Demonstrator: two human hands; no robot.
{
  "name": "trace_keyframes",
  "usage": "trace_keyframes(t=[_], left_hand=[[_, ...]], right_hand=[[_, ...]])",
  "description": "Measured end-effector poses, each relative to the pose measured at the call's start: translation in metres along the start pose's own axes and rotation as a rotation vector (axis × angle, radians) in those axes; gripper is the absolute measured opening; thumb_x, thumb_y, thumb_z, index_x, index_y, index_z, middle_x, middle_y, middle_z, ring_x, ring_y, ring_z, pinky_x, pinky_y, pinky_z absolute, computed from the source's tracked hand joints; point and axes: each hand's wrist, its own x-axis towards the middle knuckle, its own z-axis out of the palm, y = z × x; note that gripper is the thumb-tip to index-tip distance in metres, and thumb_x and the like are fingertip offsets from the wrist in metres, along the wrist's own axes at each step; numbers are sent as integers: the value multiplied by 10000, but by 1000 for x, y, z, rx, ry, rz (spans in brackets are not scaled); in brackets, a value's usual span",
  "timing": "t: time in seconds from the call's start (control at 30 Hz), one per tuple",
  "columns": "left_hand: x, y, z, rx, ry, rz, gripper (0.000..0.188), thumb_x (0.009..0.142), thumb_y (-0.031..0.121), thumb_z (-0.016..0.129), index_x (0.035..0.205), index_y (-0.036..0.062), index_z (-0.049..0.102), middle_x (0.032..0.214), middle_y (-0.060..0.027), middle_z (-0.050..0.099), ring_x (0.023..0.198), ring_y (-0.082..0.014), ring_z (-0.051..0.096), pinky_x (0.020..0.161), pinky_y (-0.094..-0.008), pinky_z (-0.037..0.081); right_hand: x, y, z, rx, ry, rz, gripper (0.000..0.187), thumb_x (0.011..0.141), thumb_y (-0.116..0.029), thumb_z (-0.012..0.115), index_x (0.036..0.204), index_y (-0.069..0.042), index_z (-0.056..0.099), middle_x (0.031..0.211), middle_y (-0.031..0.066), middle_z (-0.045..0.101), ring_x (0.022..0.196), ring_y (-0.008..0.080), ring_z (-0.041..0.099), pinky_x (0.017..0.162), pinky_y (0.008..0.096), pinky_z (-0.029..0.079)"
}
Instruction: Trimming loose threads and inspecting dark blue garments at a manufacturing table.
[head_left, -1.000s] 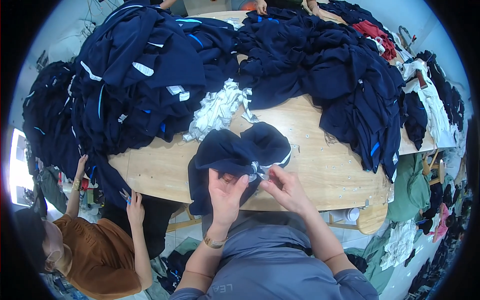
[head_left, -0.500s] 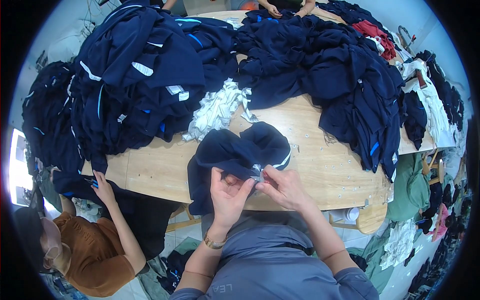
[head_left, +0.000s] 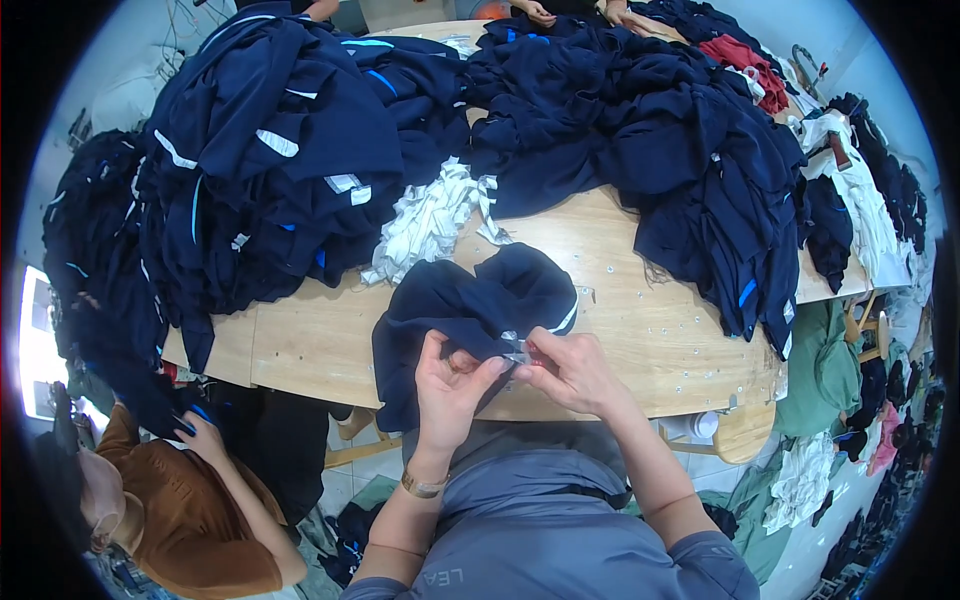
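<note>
A navy garment [head_left: 435, 300] lies bunched at the near edge of the table, with a white stripe [head_left: 567, 318] along its right side. My left hand [head_left: 450, 385] pinches its near edge between thumb and fingertips. Close against it, my right hand [head_left: 568, 370] is closed on a small greyish, see-through piece [head_left: 517, 350] with a bit of red beside it. That piece sits at the garment's edge, between the fingertips of both hands. Its exact kind is too small to tell, and my right fingers partly cover it.
Beyond the garment is a heap of white labels [head_left: 425, 225]. Large piles of navy garments stand at left [head_left: 290, 130] and right [head_left: 690, 170] on the wooden table [head_left: 600, 270]. A co-worker in a brown shirt [head_left: 190, 500] handles navy cloth at my left; other people's hands show at the far edge.
My hands and the garment stay nearly in place, with the pinch kept. At left, the co-worker has drawn a navy garment off the table edge toward themselves. Far hands at the top have shifted.
</note>
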Motion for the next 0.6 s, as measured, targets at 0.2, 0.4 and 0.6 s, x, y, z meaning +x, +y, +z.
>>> trace_keyframes(t=[0.2, 0.4, 0.6], left_hand=[[1, 0, 1, -107, 33, -52, 395, 803, -64, 618, 1117, 34, 400, 886, -53, 571, 796, -89, 565, 729, -220, 484], [1, -4, -2, -177, 30, -57, 416, 794, -83, 618, 1135, 30, 408, 940, -66, 566, 848, -104, 568, 753, -238, 495], [0, -3, -2, -131, 20, -40, 413, 795, -84, 617, 1131, 25, 404, 927, -68, 570, 849, -104, 567, 775, -235, 489]], right_hand=[[0, 1, -3, 42, 19, 63, 312, 824, -338, 597, 758, -57, 479, 545, 104, 495, 500, 297, 545, 475, 348, 404], [0, 0, 1, 42, 54, 6, 437, 842, -457, 554, 686, -65, 436, 520, 99, 473, 490, 311, 512, 466, 379, 368], [3, -3, 0, -26, 74, -51, 434, 839, -452, 563, 677, -69, 440, 509, 86, 467, 468, 286, 510, 449, 370, 359]])
